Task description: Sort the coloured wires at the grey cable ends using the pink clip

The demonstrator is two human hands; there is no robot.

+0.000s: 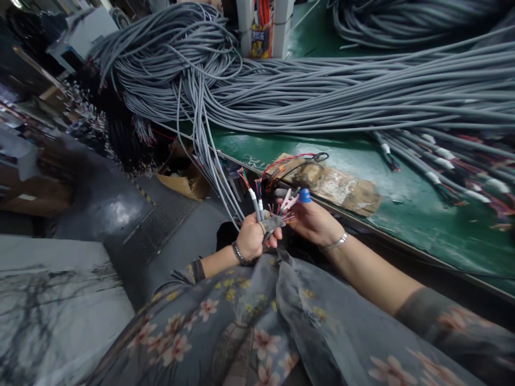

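Note:
My left hand (250, 237) is closed in a fist around a few grey cables (256, 206) whose stripped ends show thin coloured wires. My right hand (314, 221) sits just to the right of it, fingers pinched on the coloured wire ends (286, 206). A blue cap (304, 195) covers one fingertip of that hand. Both hands hover in front of the green bench's edge (402, 214), above my lap in flowered cloth. The held cables run up to a big grey bundle (193, 80) hanging off the bench.
Long grey cables (362, 86) lie across the green bench, with more stripped ends (442, 166) at the right. A worn brown pad with red and black wire (330, 182) lies near the edge. A cardboard box (181, 179) sits on the grey floor at left.

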